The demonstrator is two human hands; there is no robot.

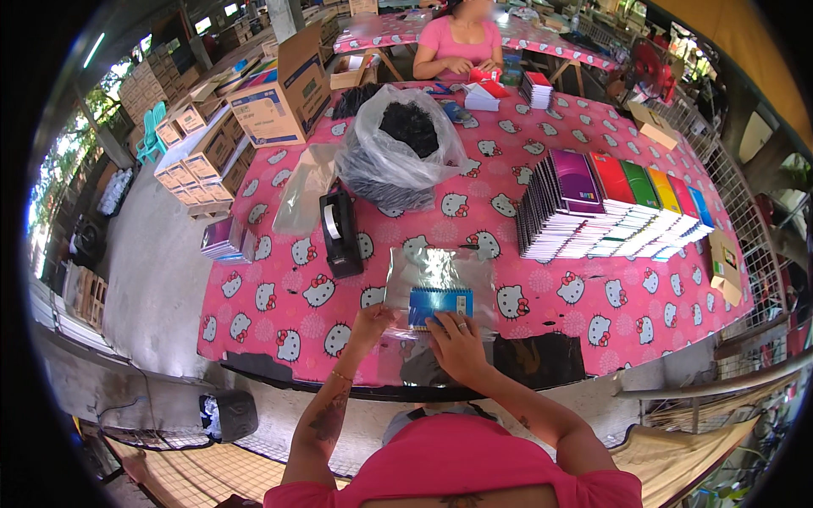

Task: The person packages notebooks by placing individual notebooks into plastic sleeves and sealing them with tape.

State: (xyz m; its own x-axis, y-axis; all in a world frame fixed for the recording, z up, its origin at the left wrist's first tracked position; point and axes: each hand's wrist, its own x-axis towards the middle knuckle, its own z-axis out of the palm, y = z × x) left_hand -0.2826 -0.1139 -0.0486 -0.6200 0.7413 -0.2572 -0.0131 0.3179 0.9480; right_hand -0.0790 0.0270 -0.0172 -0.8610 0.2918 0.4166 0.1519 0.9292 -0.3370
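A small blue spiral notebook (434, 303) lies on or within a clear plastic bag (467, 269) near the table's front edge; I cannot tell which. My left hand (375, 325) pinches the bag's left edge beside the notebook. Across the notebook's lower right corner rests my right hand (460, 345), its fingers stretched out flat over the cover and plastic. Just beyond, to the left, stands a black tape dispenser (341, 234) with a roll in it. Further left lies a pile of clear plastic bags (303, 190).
Tall stacks of coloured spiral notebooks (593, 207) stand at right. A large plastic sack (398, 148) of black coils sits at the far middle. Purple notebooks (227, 240) lie at the left edge, near a carton (284, 97). A person (461, 51) handles red covers across the table.
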